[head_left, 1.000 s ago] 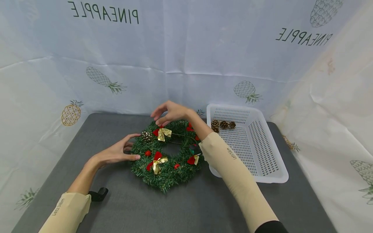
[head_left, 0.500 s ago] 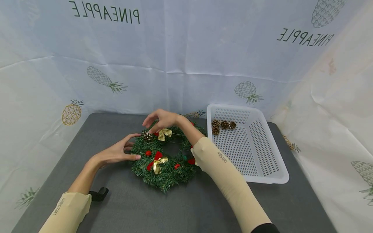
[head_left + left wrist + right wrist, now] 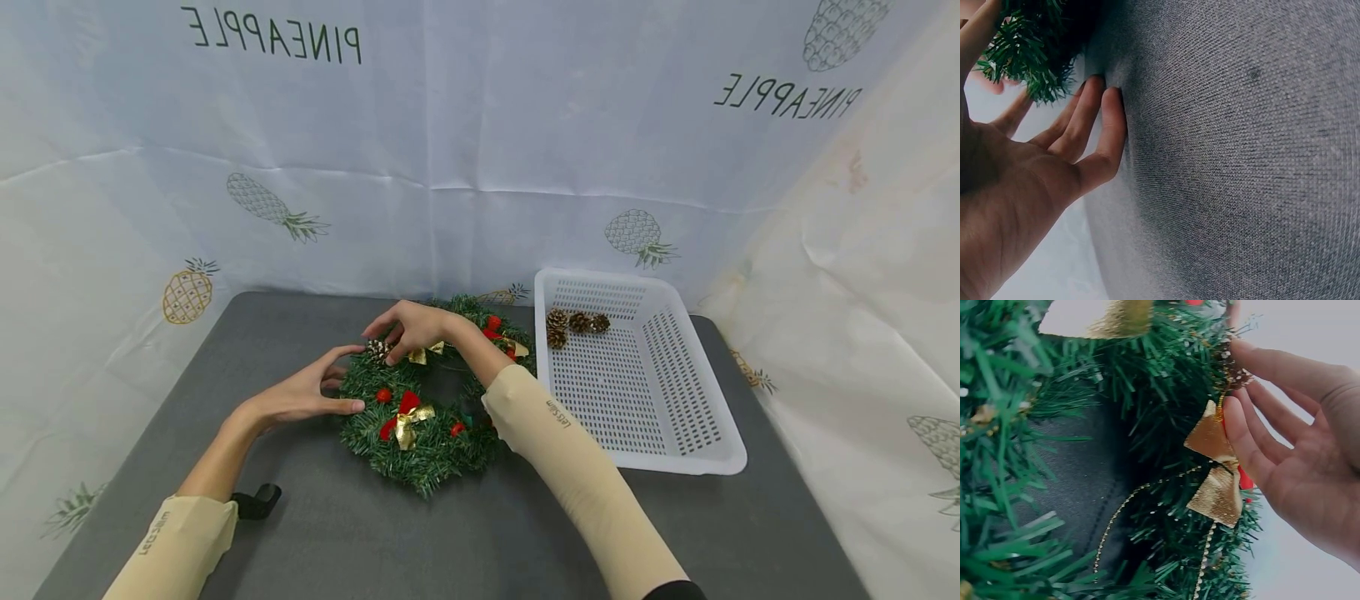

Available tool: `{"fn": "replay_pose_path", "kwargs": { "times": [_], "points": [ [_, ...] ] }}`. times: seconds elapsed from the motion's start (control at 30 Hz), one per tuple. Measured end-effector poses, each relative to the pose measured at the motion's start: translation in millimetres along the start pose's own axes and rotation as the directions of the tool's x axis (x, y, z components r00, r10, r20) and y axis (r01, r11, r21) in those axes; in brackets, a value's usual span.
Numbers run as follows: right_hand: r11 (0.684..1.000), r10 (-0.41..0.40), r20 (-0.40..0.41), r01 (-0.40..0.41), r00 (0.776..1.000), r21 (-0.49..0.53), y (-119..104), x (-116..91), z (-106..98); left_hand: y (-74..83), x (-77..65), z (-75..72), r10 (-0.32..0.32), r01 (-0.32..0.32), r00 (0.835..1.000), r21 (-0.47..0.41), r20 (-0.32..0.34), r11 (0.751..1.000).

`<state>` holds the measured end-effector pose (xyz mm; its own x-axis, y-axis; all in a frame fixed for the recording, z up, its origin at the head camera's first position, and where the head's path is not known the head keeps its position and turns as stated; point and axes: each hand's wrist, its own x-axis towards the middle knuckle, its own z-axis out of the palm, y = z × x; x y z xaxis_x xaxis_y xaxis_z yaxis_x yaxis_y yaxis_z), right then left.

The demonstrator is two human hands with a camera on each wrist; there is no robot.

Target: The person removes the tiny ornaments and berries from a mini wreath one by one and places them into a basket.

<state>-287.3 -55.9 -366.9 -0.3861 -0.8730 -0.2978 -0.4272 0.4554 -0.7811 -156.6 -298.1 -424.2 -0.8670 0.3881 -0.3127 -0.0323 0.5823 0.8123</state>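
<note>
A green Christmas wreath (image 3: pixel 435 458) with red balls and bows lies on the grey table. At its left edge my left hand (image 3: pixel 300 393) holds it, the thumb over the greenery and the other fingers curved at the outer side. In the left wrist view those fingers (image 3: pixel 1110 134) are down at the table beside the wreath (image 3: pixel 1035 56). My right hand (image 3: pixel 416 325) reaches across the ring and pinches a white-tipped pine cone (image 3: pixel 377 350) at its upper left. A gold bow (image 3: pixel 1215 494) sits just beside the right thumb; the hand partly hides it from above.
A white perforated basket (image 3: pixel 652 375) stands to the right, with several pine cones (image 3: pixel 557 318) in its far left corner. A black strap (image 3: pixel 257 502) shows by the left wrist. Behind the table (image 3: pixel 360 542) hangs a pineapple-print curtain (image 3: pixel 480 125).
My right hand has come left and down from above the bow to the pine cone, and its fingers have closed on it. The left hand keeps its place at the wreath.
</note>
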Motion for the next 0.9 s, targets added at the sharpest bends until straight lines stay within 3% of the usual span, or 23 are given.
{"fn": "replay_pose_path", "kwargs": {
  "times": [0.3, 0.6, 0.9],
  "points": [
    [0.998, 0.058, 0.020, -0.058, 0.998, -0.002, -0.3, -1.5, 5.0, -1.2, -0.2, 0.2, -0.011, 0.011, 1.000, -0.005, -0.001, 1.000],
    [0.999, 0.023, -0.030, -0.024, 0.999, -0.035, -0.6, -2.3, 1.4, -0.4, 0.3, 0.3, -0.004, 0.004, 1.000, -0.009, -0.001, 1.000],
    [0.999, 0.027, -0.081, -0.025, 0.996, 0.023, -2.4, -6.6, -2.5, -1.3, 0.4, 0.2, 0.011, -0.011, 1.000, 0.001, -0.002, 1.000]
  ]
}}
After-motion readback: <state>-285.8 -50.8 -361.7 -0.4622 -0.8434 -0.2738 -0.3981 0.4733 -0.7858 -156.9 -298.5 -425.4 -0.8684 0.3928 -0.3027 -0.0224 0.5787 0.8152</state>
